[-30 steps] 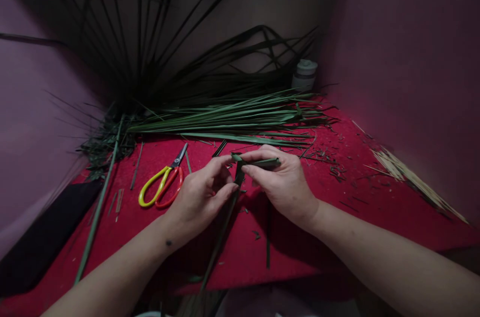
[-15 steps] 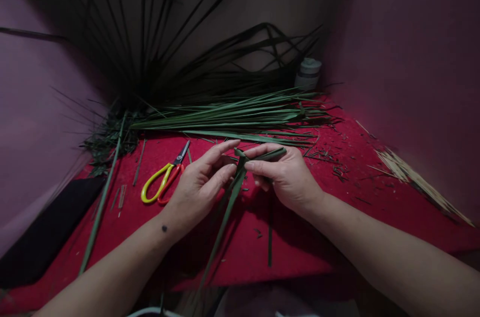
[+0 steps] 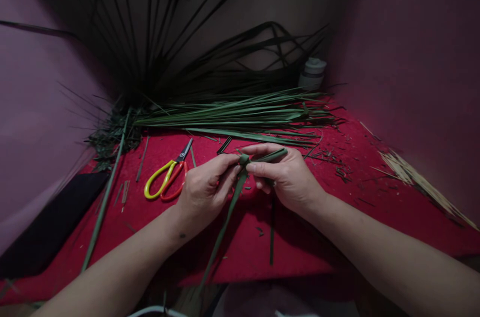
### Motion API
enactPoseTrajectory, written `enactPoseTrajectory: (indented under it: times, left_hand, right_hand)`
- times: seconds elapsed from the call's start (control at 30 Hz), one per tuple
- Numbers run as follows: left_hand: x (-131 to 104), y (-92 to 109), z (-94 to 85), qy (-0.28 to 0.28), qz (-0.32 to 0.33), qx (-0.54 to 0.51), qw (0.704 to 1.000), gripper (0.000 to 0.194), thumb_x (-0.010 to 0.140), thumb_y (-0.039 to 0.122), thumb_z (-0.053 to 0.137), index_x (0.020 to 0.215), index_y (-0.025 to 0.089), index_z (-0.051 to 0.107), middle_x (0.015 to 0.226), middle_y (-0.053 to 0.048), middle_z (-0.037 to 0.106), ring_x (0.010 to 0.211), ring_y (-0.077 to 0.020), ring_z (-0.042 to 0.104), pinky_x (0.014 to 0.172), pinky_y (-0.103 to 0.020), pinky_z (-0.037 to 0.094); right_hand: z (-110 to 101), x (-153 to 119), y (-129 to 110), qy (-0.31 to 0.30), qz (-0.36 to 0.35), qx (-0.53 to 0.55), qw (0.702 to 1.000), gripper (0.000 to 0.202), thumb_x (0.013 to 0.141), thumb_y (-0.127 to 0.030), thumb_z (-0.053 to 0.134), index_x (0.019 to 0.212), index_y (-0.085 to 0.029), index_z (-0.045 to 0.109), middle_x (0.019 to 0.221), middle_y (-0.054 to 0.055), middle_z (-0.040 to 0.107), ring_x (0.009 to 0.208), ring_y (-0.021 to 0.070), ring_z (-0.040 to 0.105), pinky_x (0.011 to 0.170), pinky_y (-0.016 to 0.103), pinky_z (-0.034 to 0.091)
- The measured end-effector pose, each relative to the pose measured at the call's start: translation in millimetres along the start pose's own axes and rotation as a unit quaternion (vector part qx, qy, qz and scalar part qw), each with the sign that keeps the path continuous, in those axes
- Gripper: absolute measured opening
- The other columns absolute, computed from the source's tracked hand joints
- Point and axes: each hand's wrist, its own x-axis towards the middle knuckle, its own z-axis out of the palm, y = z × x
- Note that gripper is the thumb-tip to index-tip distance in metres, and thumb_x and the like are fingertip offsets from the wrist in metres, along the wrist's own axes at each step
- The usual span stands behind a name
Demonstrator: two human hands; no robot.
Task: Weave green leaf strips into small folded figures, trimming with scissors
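Observation:
Over the middle of the red cloth, both hands hold a green leaf strip [image 3: 233,205] that is folded into a small knot-like bend at the fingertips. My left hand [image 3: 207,183] pinches the strip beside the bend, thumb against finger. My right hand [image 3: 287,172] grips the other side, with a folded end of the leaf poking out across its fingers. A long tail of the strip hangs down toward the table's front edge. Left of my left hand lie scissors [image 3: 173,171] with one yellow and one red handle, blades pointing away.
Behind the hands lies a pile of long green leaves [image 3: 240,116]. A white container [image 3: 312,73] stands at the back right. Thin pale sticks [image 3: 420,182] lie on the right. A dark flat object [image 3: 56,222] and a long stalk [image 3: 103,209] are on the left. Leaf scraps litter the cloth.
My left hand has closed its raised fingers into a pinch at the leaf's bend, and the bend looks more tightly folded. The right hand keeps nearly the same hold. The view has shifted slightly.

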Motion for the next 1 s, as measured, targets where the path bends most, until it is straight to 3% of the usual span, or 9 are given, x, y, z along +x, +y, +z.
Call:
enactPoseTrajectory:
  times: [0.2, 0.3, 0.47, 0.57, 0.67, 0.77, 1.0]
  left_hand:
    - [0.5, 1.2, -1.0, -0.084, -0.106, -0.156, 0.979, 0.020, 0.082, 0.022, 0.055, 0.101, 0.017, 0.059, 0.086, -0.003, 0.065, 0.078, -0.0145, 0.060, 0.069, -0.023, 0.047]
    - [0.6, 1.0, -3.1, -0.104, -0.145, -0.216, 0.960, 0.027, 0.081, 0.019, 0.056, 0.108, 0.018, 0.055, 0.079, 0.000, 0.061, 0.070, -0.0114, 0.058, 0.061, -0.020, 0.046]
    - [1.4, 0.3, -8.4, -0.110, -0.150, -0.210, 0.960, 0.033, 0.080, 0.018, 0.056, 0.113, 0.020, 0.051, 0.073, 0.003, 0.056, 0.061, -0.0087, 0.055, 0.056, -0.018, 0.046]
    - [2.7, 0.6, -10.5, -0.125, -0.178, -0.221, 0.951, 0.021, 0.080, 0.021, 0.057, 0.101, 0.017, 0.056, 0.071, 0.002, 0.057, 0.056, -0.0090, 0.055, 0.053, -0.020, 0.046]
    - [2.9, 1.8, -10.4, -0.139, -0.145, -0.184, 0.962, 0.010, 0.080, 0.022, 0.057, 0.087, 0.015, 0.059, 0.074, 0.000, 0.061, 0.063, -0.0106, 0.057, 0.058, -0.020, 0.046]
    - [2.4, 3.2, -8.4, -0.157, -0.116, -0.177, 0.965, 0.011, 0.081, 0.022, 0.055, 0.086, 0.014, 0.061, 0.077, -0.002, 0.062, 0.070, -0.0122, 0.057, 0.064, -0.021, 0.046]
    - [-0.5, 3.0, -5.1, -0.211, -0.177, -0.244, 0.930, 0.019, 0.080, 0.031, 0.058, 0.090, 0.016, 0.066, 0.075, -0.001, 0.063, 0.059, -0.0111, 0.057, 0.054, -0.021, 0.048]
  right_hand:
    - [0.1, 0.1, 0.3, 0.017, -0.020, -0.012, 1.000, 0.013, 0.065, -0.019, 0.070, 0.078, -0.014, 0.068, 0.047, -0.004, 0.055, 0.036, 0.0055, 0.043, 0.034, 0.017, 0.033]
    - [-0.1, 0.2, -1.0, 0.029, -0.027, -0.001, 0.999, 0.016, 0.065, -0.019, 0.071, 0.080, -0.014, 0.068, 0.048, -0.004, 0.056, 0.036, 0.0050, 0.044, 0.034, 0.016, 0.034]
    - [-4.0, 2.9, -3.1, 0.008, 0.013, 0.050, 0.999, 0.023, 0.061, -0.020, 0.074, 0.082, -0.014, 0.067, 0.052, -0.004, 0.059, 0.036, 0.0056, 0.048, 0.030, 0.014, 0.033]
    - [-6.5, 4.5, -3.2, 0.003, 0.033, 0.076, 0.997, 0.024, 0.060, -0.019, 0.075, 0.081, -0.014, 0.066, 0.048, -0.005, 0.057, 0.035, 0.0056, 0.048, 0.029, 0.013, 0.032]
    - [-7.2, 5.6, -2.9, 0.003, 0.036, 0.078, 0.996, 0.023, 0.059, -0.019, 0.075, 0.080, -0.014, 0.066, 0.049, -0.004, 0.058, 0.034, 0.0054, 0.049, 0.029, 0.013, 0.033]
    - [-7.1, 6.2, -2.6, -0.003, 0.024, 0.064, 0.998, 0.022, 0.060, -0.019, 0.075, 0.079, -0.014, 0.066, 0.048, -0.004, 0.058, 0.035, 0.0056, 0.050, 0.030, 0.012, 0.034]
    - [-5.7, 5.3, -0.1, -0.013, 0.020, 0.066, 0.998, 0.019, 0.061, -0.018, 0.075, 0.076, -0.015, 0.063, 0.050, -0.005, 0.058, 0.037, 0.0061, 0.051, 0.031, 0.013, 0.037]
